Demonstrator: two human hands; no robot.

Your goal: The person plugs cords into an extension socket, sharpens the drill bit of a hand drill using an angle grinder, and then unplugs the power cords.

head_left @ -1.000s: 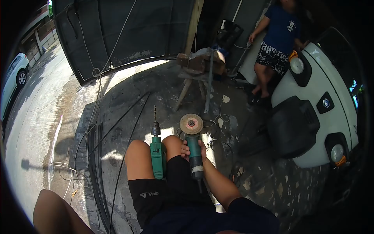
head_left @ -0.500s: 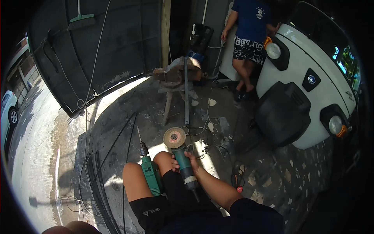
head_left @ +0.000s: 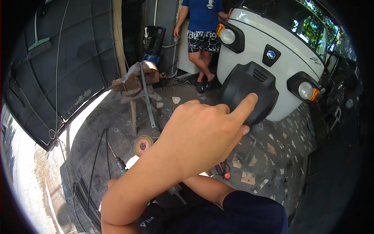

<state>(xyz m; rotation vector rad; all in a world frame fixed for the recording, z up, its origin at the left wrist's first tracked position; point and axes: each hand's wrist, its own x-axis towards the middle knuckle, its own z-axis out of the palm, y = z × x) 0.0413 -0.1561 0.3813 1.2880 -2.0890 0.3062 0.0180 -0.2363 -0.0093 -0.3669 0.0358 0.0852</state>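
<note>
Head camera shows my left hand (head_left: 208, 130) gesturing toward the far right, forefinger straight, other fingers curled, seemingly empty, while the near grinder (head_left: 143, 146) peeks out left of my forearm (head_left: 145, 177), my hidden right hand's grip I cannot tell, and two-handed handling would call for drawing back.

"FILA" (head_left: 148, 221) reads on black shorts (head_left: 171, 212) at seven o'clock; lettering (head_left: 202, 35) on patterned shorts (head_left: 203, 46) at twelve o'clock is unclear.
</note>
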